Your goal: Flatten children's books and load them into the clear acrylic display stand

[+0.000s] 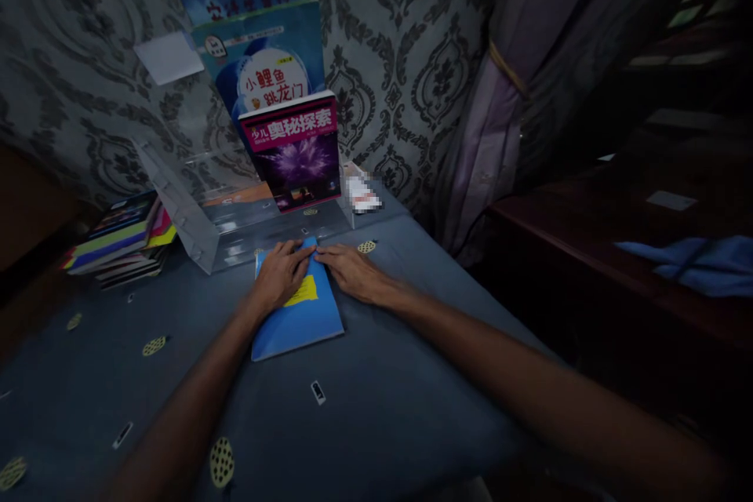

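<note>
A blue book (300, 323) with a yellow patch on its cover lies flat on the cloth-covered table. My left hand (281, 273) rests on the upper part of the cover with its fingers stretched out toward the top edge. At the book's upper right edge is my right hand (353, 271), its fingers extended and the tips touching the book. The two hands' fingertips nearly meet. Just beyond them stands a clear acrylic rack (235, 243), with a purple and magenta book (297, 161) upright in its front tier.
Taller blue-green books (264, 55) stand in the rack's rear tiers. A stack of books (126, 239) lies left of the rack. To the right are a tied curtain (494, 94) and a dark red surface (588, 227) with a blue cloth (700, 263) on it.
</note>
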Available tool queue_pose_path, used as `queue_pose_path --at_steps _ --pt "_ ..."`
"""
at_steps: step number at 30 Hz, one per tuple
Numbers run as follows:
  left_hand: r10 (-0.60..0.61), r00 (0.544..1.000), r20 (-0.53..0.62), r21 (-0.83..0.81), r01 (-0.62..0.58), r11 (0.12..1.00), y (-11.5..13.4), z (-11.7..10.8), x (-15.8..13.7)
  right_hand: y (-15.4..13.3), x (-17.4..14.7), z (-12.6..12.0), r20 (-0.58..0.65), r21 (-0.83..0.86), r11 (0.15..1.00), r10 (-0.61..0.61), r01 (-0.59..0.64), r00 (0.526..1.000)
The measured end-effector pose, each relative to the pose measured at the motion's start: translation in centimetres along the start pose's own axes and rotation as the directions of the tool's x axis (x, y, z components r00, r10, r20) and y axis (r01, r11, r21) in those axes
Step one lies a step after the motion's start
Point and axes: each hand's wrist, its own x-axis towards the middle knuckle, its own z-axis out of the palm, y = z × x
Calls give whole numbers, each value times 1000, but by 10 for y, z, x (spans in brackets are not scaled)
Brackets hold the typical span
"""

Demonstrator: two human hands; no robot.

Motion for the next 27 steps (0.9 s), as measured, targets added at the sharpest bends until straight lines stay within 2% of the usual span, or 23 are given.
queue_pose_path --at_steps 6,13,18,24,27 --pt "-26 1000 -8 30 26 999 3 2 0 1 -2 2 15 -2 1000 10 -10 1000" --pt "33 999 -31 -72 -35 997 3 -2 -3 0 -19 2 -15 52 998 -39 39 999" --pt "49 999 -14 -93 -50 994 6 -5 -4 -3 -30 -1 14 46 998 -42 41 999" --pt "21 1000 23 -59 -19 998 10 -7 -3 1 -28 3 41 63 997 -43 40 998" --pt "25 999 24 -95 -23 995 8 -7 -7 1 -28 2 49 74 997 -28 24 998"
